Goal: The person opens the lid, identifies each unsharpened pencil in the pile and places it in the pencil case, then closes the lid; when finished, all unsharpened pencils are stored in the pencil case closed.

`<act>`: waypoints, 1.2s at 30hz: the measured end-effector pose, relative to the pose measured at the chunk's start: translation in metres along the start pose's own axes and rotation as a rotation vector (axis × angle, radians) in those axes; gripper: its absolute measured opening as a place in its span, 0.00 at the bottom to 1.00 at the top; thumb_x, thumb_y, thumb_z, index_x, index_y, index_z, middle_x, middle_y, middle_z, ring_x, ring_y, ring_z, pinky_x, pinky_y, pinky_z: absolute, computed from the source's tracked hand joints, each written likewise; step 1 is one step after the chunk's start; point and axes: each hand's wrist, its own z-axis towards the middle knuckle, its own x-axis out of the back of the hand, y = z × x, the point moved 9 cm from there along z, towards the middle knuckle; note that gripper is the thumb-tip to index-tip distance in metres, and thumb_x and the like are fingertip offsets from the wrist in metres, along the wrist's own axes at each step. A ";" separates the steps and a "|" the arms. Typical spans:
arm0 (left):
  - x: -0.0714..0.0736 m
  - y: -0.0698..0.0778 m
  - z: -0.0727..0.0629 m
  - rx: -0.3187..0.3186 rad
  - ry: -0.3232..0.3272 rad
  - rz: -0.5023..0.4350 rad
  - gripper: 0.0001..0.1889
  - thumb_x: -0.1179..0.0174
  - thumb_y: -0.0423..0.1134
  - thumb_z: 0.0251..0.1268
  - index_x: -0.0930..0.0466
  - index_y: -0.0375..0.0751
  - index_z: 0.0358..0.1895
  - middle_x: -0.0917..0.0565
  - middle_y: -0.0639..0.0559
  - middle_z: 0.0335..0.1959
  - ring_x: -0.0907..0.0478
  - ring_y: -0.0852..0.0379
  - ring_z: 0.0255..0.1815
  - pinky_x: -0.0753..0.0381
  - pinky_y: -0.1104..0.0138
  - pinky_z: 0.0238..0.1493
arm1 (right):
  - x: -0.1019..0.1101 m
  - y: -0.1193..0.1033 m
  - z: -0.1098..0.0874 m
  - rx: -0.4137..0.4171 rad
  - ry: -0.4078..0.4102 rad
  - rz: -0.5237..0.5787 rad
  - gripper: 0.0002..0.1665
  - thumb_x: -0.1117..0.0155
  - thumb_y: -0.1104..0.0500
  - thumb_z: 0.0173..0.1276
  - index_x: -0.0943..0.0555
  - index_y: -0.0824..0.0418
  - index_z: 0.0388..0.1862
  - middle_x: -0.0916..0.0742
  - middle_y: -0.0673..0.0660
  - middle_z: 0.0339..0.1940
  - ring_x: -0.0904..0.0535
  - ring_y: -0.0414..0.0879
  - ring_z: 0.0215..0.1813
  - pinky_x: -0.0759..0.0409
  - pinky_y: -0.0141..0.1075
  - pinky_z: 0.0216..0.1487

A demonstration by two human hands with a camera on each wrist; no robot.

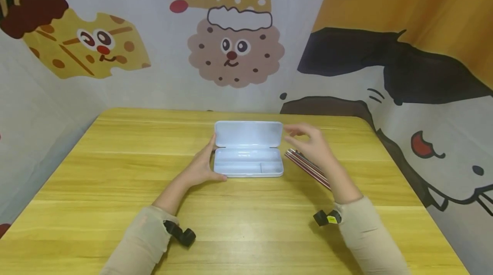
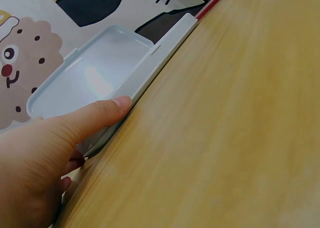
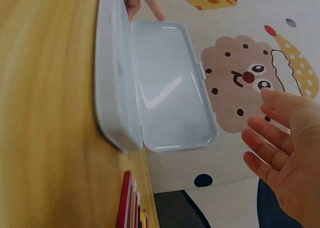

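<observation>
A pale blue-white pencil case (image 1: pixel 248 156) lies on the table with its lid (image 1: pixel 248 133) raised, showing bare compartments inside. At its left end, my left hand (image 1: pixel 200 168) holds the case, thumb along the front edge and fingers round the side. The left wrist view shows that thumb (image 2: pixel 102 117) pressed on the case's front wall. My right hand (image 1: pixel 310 142) hovers to the right of the lid with fingers loosely bent and nothing in them. Below it, several pencils (image 1: pixel 306 168) lie together in a slanted bundle, partly hidden by the right forearm.
The wooden table (image 1: pixel 246 228) runs back to a cloth (image 1: pixel 161 91) printed with cartoon figures. Dark wrist cameras are strapped on both sleeves.
</observation>
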 end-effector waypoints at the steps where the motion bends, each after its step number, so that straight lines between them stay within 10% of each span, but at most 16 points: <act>1: 0.000 0.000 0.000 -0.001 0.000 -0.001 0.76 0.19 0.51 0.31 0.76 0.52 0.76 0.35 0.42 0.69 0.44 0.47 0.71 0.55 0.53 0.72 | 0.003 0.001 -0.005 -0.005 0.013 -0.003 0.18 0.32 0.58 0.63 0.18 0.64 0.51 0.14 0.59 0.45 0.20 0.52 0.46 0.23 0.51 0.51; 14: 0.001 0.001 -0.001 0.004 -0.004 -0.008 0.76 0.19 0.52 0.31 0.77 0.54 0.76 0.36 0.41 0.69 0.45 0.46 0.72 0.55 0.51 0.72 | 0.029 0.011 -0.063 -0.019 0.100 -0.119 0.11 0.29 0.64 0.59 0.15 0.62 0.42 0.14 0.52 0.35 0.22 0.41 0.34 0.23 0.31 0.35; 36: -0.001 -0.002 0.001 0.005 -0.001 0.007 0.77 0.19 0.54 0.30 0.77 0.52 0.75 0.35 0.43 0.69 0.44 0.48 0.71 0.55 0.53 0.72 | 0.048 0.061 -0.140 -0.268 0.052 -0.193 0.16 0.28 0.56 0.60 0.15 0.61 0.45 0.14 0.50 0.35 0.22 0.41 0.35 0.22 0.29 0.34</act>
